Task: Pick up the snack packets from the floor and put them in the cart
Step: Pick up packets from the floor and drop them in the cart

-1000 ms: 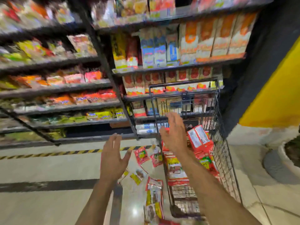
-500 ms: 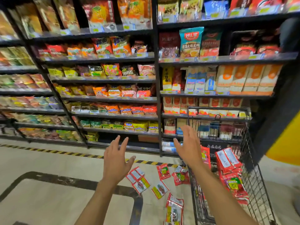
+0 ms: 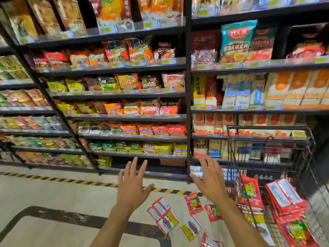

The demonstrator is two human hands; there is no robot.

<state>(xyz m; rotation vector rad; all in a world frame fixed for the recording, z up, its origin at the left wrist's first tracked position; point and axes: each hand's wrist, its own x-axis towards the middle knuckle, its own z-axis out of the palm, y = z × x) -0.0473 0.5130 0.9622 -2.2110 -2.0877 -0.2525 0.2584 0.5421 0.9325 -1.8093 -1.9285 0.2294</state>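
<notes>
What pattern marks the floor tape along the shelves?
The floor tape has yellow-and-black diagonal stripes, clearest in the head view.

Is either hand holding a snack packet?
No, the left hand and the right hand are empty, fingers spread, while snack packets lie on the floor.

Right hand drawn left, off cart; view swung up and left, more shelves showing

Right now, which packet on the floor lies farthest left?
The white packet with red edges, nearest the left hand; the other floor packets, mostly red or yellow, lie further right.
</notes>
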